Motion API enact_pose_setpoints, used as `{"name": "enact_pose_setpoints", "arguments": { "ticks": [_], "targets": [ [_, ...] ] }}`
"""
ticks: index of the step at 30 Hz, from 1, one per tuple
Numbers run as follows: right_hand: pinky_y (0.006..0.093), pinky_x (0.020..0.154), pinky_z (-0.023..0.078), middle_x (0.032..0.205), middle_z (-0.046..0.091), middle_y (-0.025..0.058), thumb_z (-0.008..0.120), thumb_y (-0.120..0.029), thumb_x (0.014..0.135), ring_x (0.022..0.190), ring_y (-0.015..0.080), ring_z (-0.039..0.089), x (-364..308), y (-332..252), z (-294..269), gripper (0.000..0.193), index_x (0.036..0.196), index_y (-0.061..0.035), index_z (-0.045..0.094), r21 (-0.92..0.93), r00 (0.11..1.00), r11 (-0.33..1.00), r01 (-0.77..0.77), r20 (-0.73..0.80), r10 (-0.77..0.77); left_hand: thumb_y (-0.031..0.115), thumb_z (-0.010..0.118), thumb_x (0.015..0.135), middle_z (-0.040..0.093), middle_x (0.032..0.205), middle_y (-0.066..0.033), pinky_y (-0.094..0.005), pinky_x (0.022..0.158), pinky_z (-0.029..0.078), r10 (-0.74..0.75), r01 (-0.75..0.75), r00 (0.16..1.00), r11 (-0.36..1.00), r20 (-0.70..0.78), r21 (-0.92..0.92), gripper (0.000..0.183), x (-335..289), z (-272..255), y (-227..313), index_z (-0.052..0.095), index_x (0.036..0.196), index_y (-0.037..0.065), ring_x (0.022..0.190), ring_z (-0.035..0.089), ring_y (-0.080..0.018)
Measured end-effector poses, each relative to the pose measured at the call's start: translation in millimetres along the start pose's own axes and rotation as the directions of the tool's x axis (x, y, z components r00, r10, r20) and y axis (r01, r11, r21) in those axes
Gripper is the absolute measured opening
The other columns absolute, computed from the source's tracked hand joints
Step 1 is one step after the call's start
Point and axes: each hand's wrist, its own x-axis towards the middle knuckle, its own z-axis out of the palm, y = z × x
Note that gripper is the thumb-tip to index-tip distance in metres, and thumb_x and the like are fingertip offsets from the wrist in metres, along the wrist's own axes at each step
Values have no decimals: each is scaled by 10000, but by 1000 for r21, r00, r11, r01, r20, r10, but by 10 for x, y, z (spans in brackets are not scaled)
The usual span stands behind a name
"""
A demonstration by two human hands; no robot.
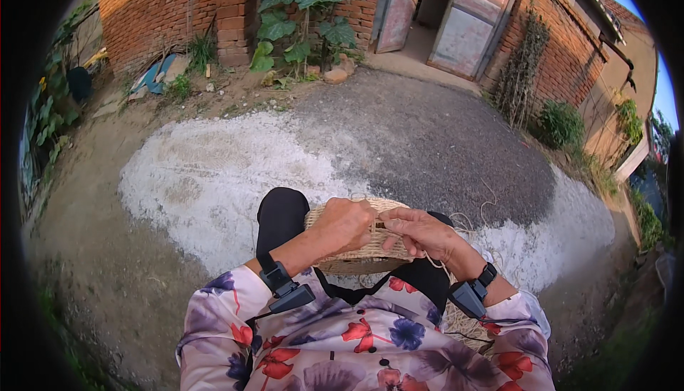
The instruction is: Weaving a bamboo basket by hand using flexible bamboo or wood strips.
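A pale woven straw basket rests on my lap between my dark-trousered knees. My left hand is closed on its upper side, knuckles up, with the fingertips hidden. Close beside it, my right hand pinches a strand of straw cord with thumb and forefinger at a small dark gap in the weave; the other fingers curl loosely over the basket. Loose cord trails from beside my right hand in thin loops past my right knee.
A heap of tangled cord lies by my right thigh. Around me is ground with white powdery patches and dark gravel. Farther off stand brick walls, a leafy vine and a half-open metal door.
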Motion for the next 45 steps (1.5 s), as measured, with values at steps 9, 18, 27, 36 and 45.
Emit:
{"name": "enact_pose_setpoints", "arguments": {
  "ticks": [9,18,27,36,45],
  "targets": [
    [280,561,517,941,685,92,595,-143,933,682,111,612,-47,-189,40,281,1164,15,620,-337,810,810,481,-183,-557,85,656,671,607,728,-93,-357,570,472,-262,212,962,889,-71,-406,87,-195,-329,34,593,697,31,609,593,-237],
    [253,597,484,876,659,33,608,-156,973,682,96,575,-11,29,568,198,1094,-2,640,-57,846,854,517,-120,-520,40,691,713,577,667,1,-211,502,376,-495,359,868,574,38,-736,72,-376,-499,56,637,751,12,539,498,-36],
    [437,643,523,817,657,166,620,-79,846,738,337,672,86,14,530,72,870,-14,642,-894,669,324,309,-38,-742,170,609,840,670,727,-131,-431,649,522,-553,434,823,760,-132,-484,136,-527,96,73,684,856,57,712,672,-331],
    [468,590,525,843,577,139,575,-30,806,675,367,645,174,57,666,30,822,-25,600,-966,705,119,230,81,-705,96,564,902,673,767,-146,-358,615,540,-507,391,853,779,-126,-491,382,-612,40,53,566,1284,83,664,690,-263],
    [448,578,517,830,616,116,585,-11,807,660,355,642,267,249,739,118,908,-71,595,-901,602,272,337,-16,-798,32,468,981,506,1250,-181,-262,597,605,-169,467,750,-548,639,-694,805,-476,41,-190,-14,1566,301,765,706,-242]
  ]
}}
